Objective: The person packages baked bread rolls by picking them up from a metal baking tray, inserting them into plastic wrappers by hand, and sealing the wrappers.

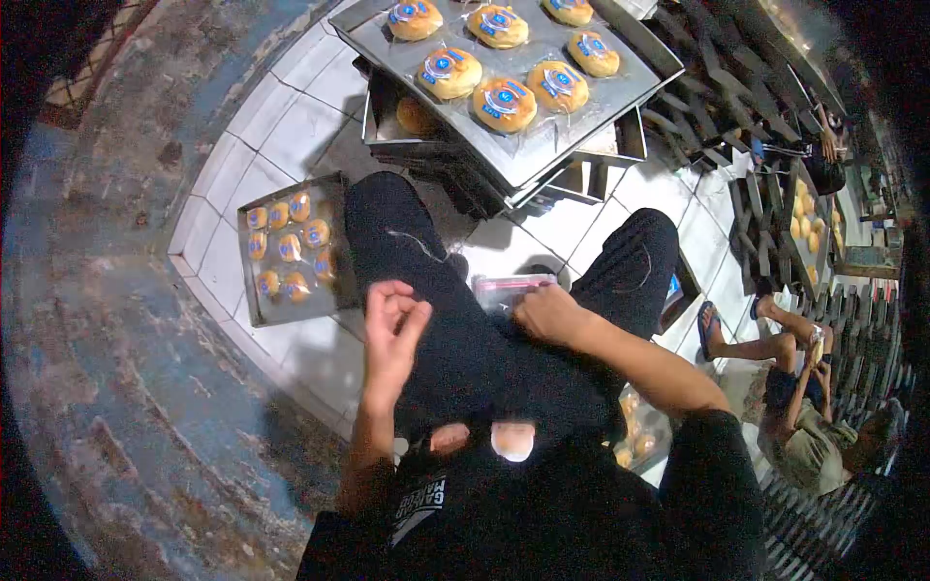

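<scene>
My left hand (392, 324) is raised above my left thigh, palm partly up, its fingers curled toward the thumb; whether anything small is between them cannot be made out. Between my legs, my right hand (544, 315) is closed at the edge of a clear plastic item with a pink band (513, 284). What its fingers pinch is hidden. Ahead of my knees, a large metal tray (542, 145) holds several wrapped buns (504, 105) with blue printing. It rests on a stack of other trays.
A smaller tray (281, 315) of wrapped buns lies on the tiled floor (320, 363) at the left. More buns (635, 426) are by my right leg. At the far right sits another person (819, 441) near dark racks (697, 87) and a bun tray (809, 228).
</scene>
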The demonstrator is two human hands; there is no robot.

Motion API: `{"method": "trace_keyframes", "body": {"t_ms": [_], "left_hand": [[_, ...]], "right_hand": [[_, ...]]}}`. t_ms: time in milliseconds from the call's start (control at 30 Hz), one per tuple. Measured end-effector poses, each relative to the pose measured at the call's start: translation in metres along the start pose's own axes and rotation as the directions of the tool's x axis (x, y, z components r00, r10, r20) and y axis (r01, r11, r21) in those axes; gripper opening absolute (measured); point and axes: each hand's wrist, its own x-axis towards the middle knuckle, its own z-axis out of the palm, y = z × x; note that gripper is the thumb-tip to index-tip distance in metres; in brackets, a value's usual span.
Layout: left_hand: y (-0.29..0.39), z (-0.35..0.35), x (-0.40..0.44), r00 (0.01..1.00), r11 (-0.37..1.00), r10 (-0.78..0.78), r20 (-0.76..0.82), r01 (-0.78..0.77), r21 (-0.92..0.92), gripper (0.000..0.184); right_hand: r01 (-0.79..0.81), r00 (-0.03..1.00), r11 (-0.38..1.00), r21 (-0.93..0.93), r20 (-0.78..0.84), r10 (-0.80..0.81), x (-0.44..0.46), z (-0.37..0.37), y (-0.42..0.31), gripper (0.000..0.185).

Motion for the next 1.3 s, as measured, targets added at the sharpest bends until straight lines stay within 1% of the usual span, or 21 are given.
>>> {"method": "trace_keyframes", "body": {"t_ms": [33,67,133,200,300,367,433,467,500,700,767,800,867,900,933,967,1000,1033,1100,1167,1300], "left_hand": [[-0.001,0.004,-0.003,0.999,0.999,-0.022,0.025,0.023,-0.028,0.038],[-0.004,0.008,-0.006,0.997,0.995,-0.032,0.069,0.038,-0.088,0.047],[0.001,0.026,-0.017,0.991,0.975,-0.092,0.102,0.11,-0.192,0.066],[-0.008,0.039,-0.016,0.968,0.885,-0.101,0.228,0.192,-0.424,0.082],[-0.013,0.057,-0.01,0.885,0.673,-0.183,0.429,0.431,-0.601,0.052],[-0.002,0.06,-0.003,0.902,0.77,-0.2,0.382,0.386,-0.509,0.042],[0.015,0.06,0.005,0.923,0.849,-0.212,0.321,0.337,-0.408,0.036],[0.021,0.056,0.01,0.954,0.908,-0.17,0.246,0.249,-0.338,0.031],[0.027,0.051,0.013,0.977,0.953,-0.122,0.175,0.165,-0.256,0.028],[0.038,0.021,0.037,0.995,0.969,-0.093,0.046,0.101,-0.226,0.02],[0.039,0.014,0.042,0.997,0.972,-0.033,-0.063,0.017,-0.234,0.018],[0.045,0.013,0.045,0.993,0.967,-0.014,-0.119,-0.017,-0.252,0.017],[0.044,0.0,0.052,0.991,0.973,-0.01,-0.135,-0.022,-0.228,0.017],[0.043,-0.005,0.055,0.987,0.98,-0.016,-0.159,-0.016,-0.198,0.018],[0.046,-0.007,0.056,0.978,0.966,-0.06,-0.198,0.007,-0.26,0.018],[0.046,-0.011,0.058,0.98,0.965,-0.051,-0.191,-0.001,-0.261,0.018],[0.044,-0.018,0.059,0.978,0.967,-0.035,-0.203,-0.019,-0.254,0.018],[0.042,-0.022,0.061,0.976,0.968,-0.018,-0.218,-0.037,-0.246,0.018],[0.039,-0.026,0.06,0.964,0.971,0.003,-0.265,-0.066,-0.23,0.017],[0.028,-0.038,0.06,0.957,0.978,-0.04,-0.287,-0.021,-0.206,0.013],[0.029,-0.035,0.061,0.944,0.961,-0.106,-0.313,0.016,-0.276,0.017]], "right_hand": [[0.058,0.997,0.995,0.076,-0.051,-0.054,-0.004,-0.021,0.005,0.02],[-0.006,0.998,0.963,0.27,0.066,-0.012,-0.01,-0.086,0.001,0.018],[0.095,0.949,0.84,0.535,-0.303,0.086,-0.023,-0.128,0.009,0.02],[0.141,0.926,0.747,0.65,-0.354,0.133,-0.038,-0.17,0.018,0.023],[0.193,0.893,0.688,0.7,-0.416,0.173,-0.048,-0.203,0.021,0.022],[0.217,0.881,0.658,0.721,-0.435,0.186,-0.049,-0.209,0.026,0.022],[0.305,0.796,0.316,0.898,-0.423,0.433,-0.051,-0.21,0.038,0.027],[0.204,0.752,0.114,0.972,-0.23,0.617,-0.054,-0.213,0.043,0.033],[0.343,0.71,0.083,0.936,-0.316,0.629,-0.051,-0.214,0.047,0.032],[0.309,0.759,0.165,0.937,-0.347,0.55,-0.02,-0.245,0.058,0.031],[0.223,0.859,0.364,0.904,-0.359,0.366,-0.008,-0.273,0.07,0.027],[0.192,0.9,0.378,0.906,-0.316,0.3,0.001,-0.29,0.085,0.027],[0.291,0.876,0.47,0.833,-0.43,0.219,0.044,-0.303,0.14,0.027],[0.116,0.82,0.696,0.708,-0.464,0.335,0.067,-0.309,0.172,0.032],[-0.155,0.68,0.928,0.338,-0.645,0.349,0.09,-0.319,0.197,0.037],[-0.162,0.486,0.985,-0.055,-0.873,0.031,0.124,-0.315,0.248,0.044],[-0.104,0.489,0.981,0.162,-0.851,0.193,0.15,-0.326,0.276,0.049],[-0.03,0.544,0.797,0.604,-0.659,0.519,0.176,-0.332,0.308,0.054],[-0.159,0.509,0.828,0.538,-0.674,0.535,0.224,-0.33,0.388,0.07],[-0.448,0.619,0.73,0.516,-0.41,0.67,0.267,-0.341,0.454,0.08],[-0.411,0.611,0.721,0.558,-0.419,0.672,0.323,-0.304,0.514,0.072]]}}
